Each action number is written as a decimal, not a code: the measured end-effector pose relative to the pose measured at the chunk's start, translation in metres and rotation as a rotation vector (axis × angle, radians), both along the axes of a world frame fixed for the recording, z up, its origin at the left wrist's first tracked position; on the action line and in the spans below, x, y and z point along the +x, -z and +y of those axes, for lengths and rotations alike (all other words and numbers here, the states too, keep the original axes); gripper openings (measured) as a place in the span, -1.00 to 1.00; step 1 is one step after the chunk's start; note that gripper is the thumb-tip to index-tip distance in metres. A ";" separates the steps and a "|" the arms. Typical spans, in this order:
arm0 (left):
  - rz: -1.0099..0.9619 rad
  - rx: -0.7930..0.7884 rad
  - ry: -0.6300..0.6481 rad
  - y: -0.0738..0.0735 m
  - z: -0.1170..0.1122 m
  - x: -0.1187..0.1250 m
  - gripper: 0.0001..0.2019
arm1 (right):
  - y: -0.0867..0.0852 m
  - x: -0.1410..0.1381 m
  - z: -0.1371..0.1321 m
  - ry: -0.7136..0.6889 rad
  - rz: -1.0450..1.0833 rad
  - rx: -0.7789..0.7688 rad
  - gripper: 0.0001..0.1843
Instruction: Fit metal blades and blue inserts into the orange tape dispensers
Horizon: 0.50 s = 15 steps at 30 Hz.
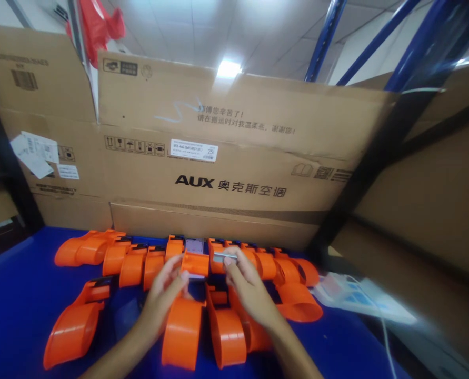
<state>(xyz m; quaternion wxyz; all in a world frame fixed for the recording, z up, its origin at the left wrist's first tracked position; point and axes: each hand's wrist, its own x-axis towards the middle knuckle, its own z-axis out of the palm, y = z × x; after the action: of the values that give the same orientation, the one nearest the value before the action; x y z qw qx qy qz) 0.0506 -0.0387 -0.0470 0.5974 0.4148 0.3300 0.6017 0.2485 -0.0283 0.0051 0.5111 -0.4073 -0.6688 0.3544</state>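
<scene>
Several orange plastic tape dispensers [76,323] lie in rows on a blue table [13,295]. My left hand [163,292] is closed round the end of one orange dispenser [195,263], which it holds up above the others. My right hand [248,287] pinches a small grey metal piece [223,257] right beside that dispenser's end. Both forearms come in from the bottom edge. More dispensers [226,329] lie under my hands.
Large brown cardboard boxes [226,158] printed AUX form a wall behind the table. A black and blue rack upright [376,158] rises at right. A white and blue plastic bag [360,300] lies at the table's right edge. A red bag [96,26] hangs top left.
</scene>
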 end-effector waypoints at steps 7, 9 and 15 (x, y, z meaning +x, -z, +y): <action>0.037 0.003 -0.036 0.003 -0.001 0.000 -0.47 | 0.004 -0.008 -0.001 0.006 0.144 -0.088 -0.70; 0.030 -0.008 -0.045 0.004 0.000 0.000 -0.47 | 0.002 -0.009 -0.002 -0.002 0.161 -0.112 -0.69; 0.002 -0.030 -0.038 0.004 0.000 0.000 -0.45 | -0.004 -0.009 -0.005 0.023 0.167 -0.066 -0.68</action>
<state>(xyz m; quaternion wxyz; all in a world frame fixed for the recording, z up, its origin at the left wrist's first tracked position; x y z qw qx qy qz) 0.0504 -0.0391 -0.0507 0.5917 0.4001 0.3474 0.6076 0.2397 -0.0330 0.0087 0.5553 -0.4006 -0.6072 0.4030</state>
